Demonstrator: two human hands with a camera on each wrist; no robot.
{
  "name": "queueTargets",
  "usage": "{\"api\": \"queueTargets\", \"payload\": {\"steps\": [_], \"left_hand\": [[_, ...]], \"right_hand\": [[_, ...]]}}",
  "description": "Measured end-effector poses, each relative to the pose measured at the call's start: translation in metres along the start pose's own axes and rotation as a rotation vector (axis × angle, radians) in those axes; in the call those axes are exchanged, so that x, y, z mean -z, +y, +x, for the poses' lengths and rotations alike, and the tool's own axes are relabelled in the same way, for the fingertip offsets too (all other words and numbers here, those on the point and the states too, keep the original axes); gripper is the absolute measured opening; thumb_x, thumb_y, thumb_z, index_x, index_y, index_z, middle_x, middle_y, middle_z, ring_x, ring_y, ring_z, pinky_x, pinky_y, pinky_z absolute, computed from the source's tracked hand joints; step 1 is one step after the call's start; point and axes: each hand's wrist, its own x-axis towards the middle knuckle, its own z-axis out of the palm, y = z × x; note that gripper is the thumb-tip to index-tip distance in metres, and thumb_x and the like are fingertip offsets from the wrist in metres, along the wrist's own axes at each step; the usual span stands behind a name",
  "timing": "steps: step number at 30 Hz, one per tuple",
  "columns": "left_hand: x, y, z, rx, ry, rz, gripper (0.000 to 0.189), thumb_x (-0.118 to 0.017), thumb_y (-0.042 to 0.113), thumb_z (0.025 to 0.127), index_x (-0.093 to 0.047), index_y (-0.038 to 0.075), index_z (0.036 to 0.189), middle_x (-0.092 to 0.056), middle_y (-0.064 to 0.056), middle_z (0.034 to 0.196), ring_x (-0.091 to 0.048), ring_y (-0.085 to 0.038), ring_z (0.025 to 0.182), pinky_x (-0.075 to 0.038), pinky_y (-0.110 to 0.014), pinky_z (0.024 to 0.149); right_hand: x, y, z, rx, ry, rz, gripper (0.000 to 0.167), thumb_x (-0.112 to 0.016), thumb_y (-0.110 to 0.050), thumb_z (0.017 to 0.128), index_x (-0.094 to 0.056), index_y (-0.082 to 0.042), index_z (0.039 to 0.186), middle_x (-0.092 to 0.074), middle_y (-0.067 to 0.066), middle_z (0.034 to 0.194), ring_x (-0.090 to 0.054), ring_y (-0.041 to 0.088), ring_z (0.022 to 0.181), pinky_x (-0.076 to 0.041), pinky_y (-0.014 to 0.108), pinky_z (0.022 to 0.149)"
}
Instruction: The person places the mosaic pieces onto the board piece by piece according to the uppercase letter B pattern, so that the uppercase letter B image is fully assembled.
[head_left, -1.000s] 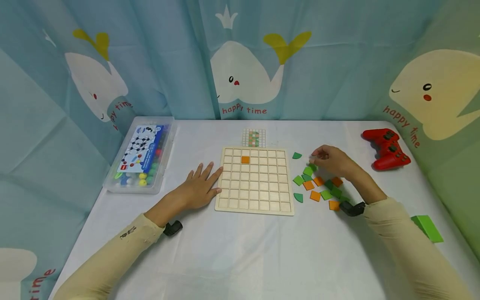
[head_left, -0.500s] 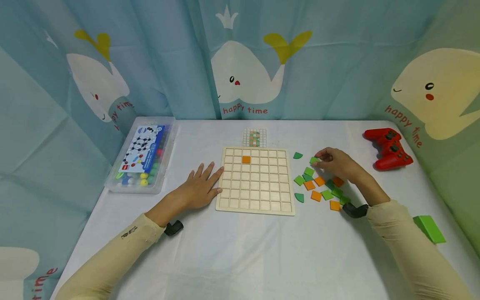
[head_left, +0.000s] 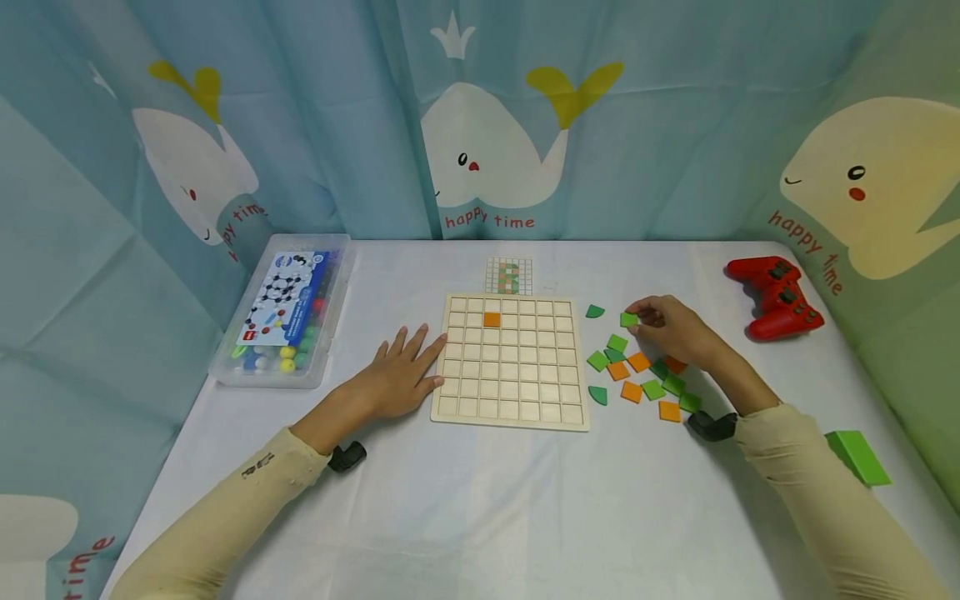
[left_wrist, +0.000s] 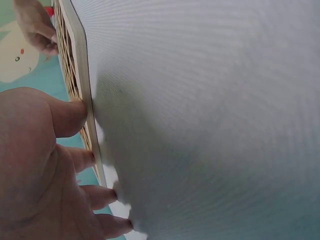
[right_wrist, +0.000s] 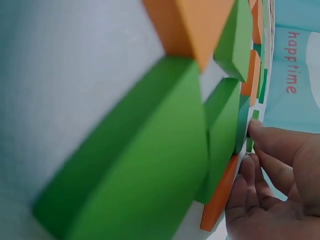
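Observation:
A light green square tile (head_left: 628, 319) is pinched between the thumb and fingers of my right hand (head_left: 670, 327), to the right of the wooden grid board (head_left: 510, 427). In the right wrist view, the right hand (right_wrist: 280, 175) shows behind large close-up tiles. One orange tile (head_left: 491, 320) sits in a cell in the board's second row. My left hand (head_left: 395, 379) lies with spread fingers at the board's left edge. The left wrist view shows its thumb (left_wrist: 70, 117) and index fingertip touching that edge; the other fingers reach the tablecloth.
Several loose tiles lie right of the board, including an orange tile (head_left: 670, 412) and a dark green quarter-circle (head_left: 597, 395). A printed pattern card (head_left: 508, 276) lies behind the board. A clear plastic case (head_left: 281, 310), a red game controller (head_left: 775, 298) and a green block (head_left: 858, 457) stand around.
My right hand has taken hold of the light green tile and shifted it slightly away from the pile, toward the back. My left hand stays in place.

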Motion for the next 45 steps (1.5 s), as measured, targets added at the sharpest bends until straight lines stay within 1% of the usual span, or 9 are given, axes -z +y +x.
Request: {"api": "queueTargets", "payload": {"steps": [5,10,18,21,26,30,36,40,45], "left_hand": [[0.000,0.000,0.000,0.002,-0.006,0.000,0.069,-0.034,0.049,0.115,-0.005,0.023,0.172,0.003,-0.017,0.177,0.004,-0.047,0.161,-0.009,-0.069,0.126],[0.000,0.000,0.000,0.001,-0.003,0.001,0.069,-0.034,0.048,0.115,-0.006,0.022,0.172,0.002,-0.018,0.177,0.004,-0.049,0.161,-0.009,-0.069,0.126],[-0.002,-0.001,0.002,-0.002,0.010,-0.011,0.069,-0.035,0.049,0.115,-0.007,0.022,0.172,0.002,-0.018,0.177,0.003,-0.048,0.161,-0.009,-0.069,0.126],[-0.002,-0.001,0.001,0.000,0.014,-0.017,0.070,-0.036,0.049,0.114,-0.008,0.022,0.172,0.001,-0.018,0.177,0.003,-0.049,0.161,-0.009,-0.069,0.126],[-0.003,-0.001,0.001,0.001,0.017,-0.015,0.070,-0.037,0.048,0.114,-0.008,0.021,0.172,0.001,-0.019,0.177,0.003,-0.050,0.161,-0.009,-0.070,0.126],[-0.003,-0.002,0.001,-0.002,0.020,-0.012,0.070,-0.036,0.048,0.114,-0.008,0.022,0.172,0.001,-0.019,0.177,0.003,-0.050,0.160,-0.010,-0.070,0.126],[-0.004,-0.002,0.001,-0.005,0.023,-0.005,0.069,-0.036,0.049,0.114,-0.008,0.022,0.172,0.001,-0.019,0.177,0.002,-0.049,0.161,-0.010,-0.070,0.126],[-0.003,-0.001,0.001,-0.006,0.020,-0.008,0.069,-0.036,0.049,0.114,-0.008,0.022,0.172,0.001,-0.019,0.177,0.003,-0.049,0.161,-0.010,-0.070,0.126],[-0.001,-0.001,-0.001,-0.010,0.023,-0.020,0.070,-0.037,0.048,0.114,-0.009,0.022,0.172,0.001,-0.019,0.177,0.003,-0.050,0.160,-0.009,-0.070,0.126]], "right_hand": [[0.000,0.000,0.000,0.007,-0.002,-0.003,0.044,-0.062,-0.019,0.109,-0.053,0.003,0.145,-0.047,0.029,0.139,-0.048,0.045,0.124,-0.043,0.064,0.113],[-0.002,0.000,0.000,0.021,0.003,-0.008,0.041,-0.060,-0.016,0.109,-0.054,0.004,0.144,-0.048,0.029,0.138,-0.049,0.045,0.124,-0.043,0.064,0.113],[0.001,-0.005,0.001,0.041,0.036,0.013,0.040,-0.059,-0.014,0.110,-0.053,0.005,0.144,-0.051,0.030,0.138,-0.049,0.045,0.124,-0.042,0.064,0.113],[0.002,-0.017,0.003,0.083,0.044,0.030,0.039,-0.059,-0.012,0.109,-0.055,0.007,0.143,-0.053,0.029,0.138,-0.051,0.045,0.124,-0.043,0.063,0.112],[-0.001,-0.047,0.009,0.181,0.031,0.047,0.037,-0.059,-0.013,0.110,-0.058,0.008,0.141,-0.055,0.028,0.136,-0.054,0.042,0.123,-0.045,0.057,0.107],[-0.014,-0.069,0.017,0.218,0.004,0.061,0.036,-0.059,-0.013,0.110,-0.059,0.006,0.140,-0.053,0.027,0.136,-0.054,0.041,0.123,-0.047,0.055,0.105],[-0.044,-0.097,0.031,0.283,-0.034,0.058,0.031,-0.061,-0.006,0.107,-0.061,0.008,0.135,-0.055,0.027,0.132,-0.056,0.040,0.119,-0.048,0.054,0.105],[-0.062,-0.110,0.036,0.315,-0.058,0.050,0.031,-0.064,-0.005,0.105,-0.063,0.009,0.133,-0.056,0.026,0.128,-0.057,0.038,0.115,-0.050,0.051,0.102],[-0.077,-0.121,0.039,0.326,-0.065,0.040,0.030,-0.066,-0.004,0.104,-0.064,0.007,0.131,-0.055,0.024,0.127,-0.059,0.038,0.119,-0.053,0.048,0.104]]}}
